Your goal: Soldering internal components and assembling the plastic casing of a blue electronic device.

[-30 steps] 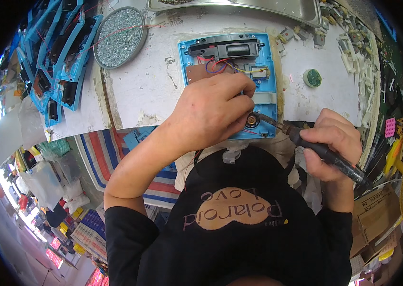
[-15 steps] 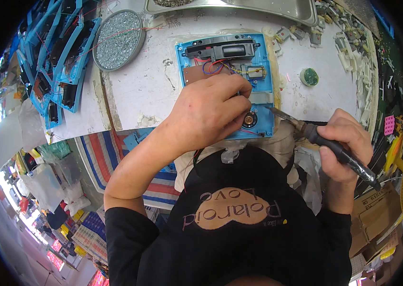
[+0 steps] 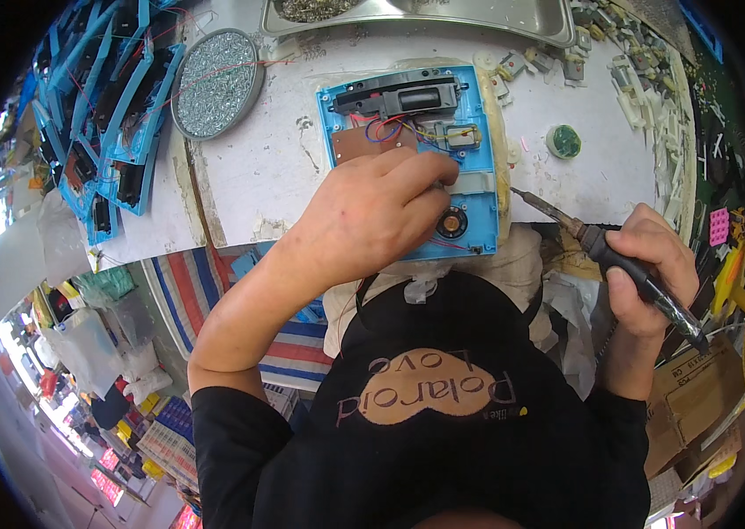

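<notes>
A blue plastic housing (image 3: 481, 238) lies on the worktable, holding a black module (image 3: 421, 99), a brown circuit board (image 3: 355, 145), thin coloured wires and a small round speaker (image 3: 452, 222). My left hand (image 3: 372, 212) is over its lower left part, fingers closed in a pinch beside the speaker. What the fingertips hold, if anything, is hidden behind the hand. In my right hand (image 3: 650, 269) is a soldering iron (image 3: 606, 251), gripped by its black handle. Its tip points up and left, just off the housing's right edge.
Back left, a round dish of small metal screws (image 3: 214, 84) stands beside a heap of blue housings (image 3: 126, 115) with wires. A metal tray (image 3: 425, 19) is at the far edge. A small round tin (image 3: 563, 141) and many loose pale parts (image 3: 645, 97) lie to the right.
The soldering iron has drawn back to the right, its tip moving from over the housing's edge to beside it. My left hand stays closed over the housing, with only a slight shift.
</notes>
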Demonstrator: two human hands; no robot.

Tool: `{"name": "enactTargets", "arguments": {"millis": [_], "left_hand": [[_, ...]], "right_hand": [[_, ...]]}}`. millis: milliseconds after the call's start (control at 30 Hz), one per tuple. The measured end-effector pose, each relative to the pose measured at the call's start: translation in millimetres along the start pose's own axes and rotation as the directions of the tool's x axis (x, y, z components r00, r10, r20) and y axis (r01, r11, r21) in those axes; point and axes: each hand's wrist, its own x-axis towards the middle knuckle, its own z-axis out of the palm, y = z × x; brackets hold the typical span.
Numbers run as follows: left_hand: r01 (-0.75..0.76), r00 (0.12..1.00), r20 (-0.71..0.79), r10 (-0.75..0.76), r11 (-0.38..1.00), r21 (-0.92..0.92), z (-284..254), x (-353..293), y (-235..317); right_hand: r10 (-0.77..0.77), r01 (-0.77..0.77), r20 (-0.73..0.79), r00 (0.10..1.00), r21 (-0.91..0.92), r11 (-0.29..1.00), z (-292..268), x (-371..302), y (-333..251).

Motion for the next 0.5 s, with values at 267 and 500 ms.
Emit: {"name": "enactTargets", "arguments": {"millis": [267,500], "left_hand": [[-0.027,1.000,-0.007,0.027,1.000,-0.008,-3.1,-2.6,-5.2],[-0.040,0.998,0.048,0.038,0.998,0.049,-10.1,-6.5,-4.4]], "right_hand": [[0.022,-0.022,-0.034,0.999,-0.006,1.000,-2.3,-8.8,1.2],[0.100,-0.109,-0.240,0.966,-0.023,0.994,-29.7,-41.5,2.4]]}}
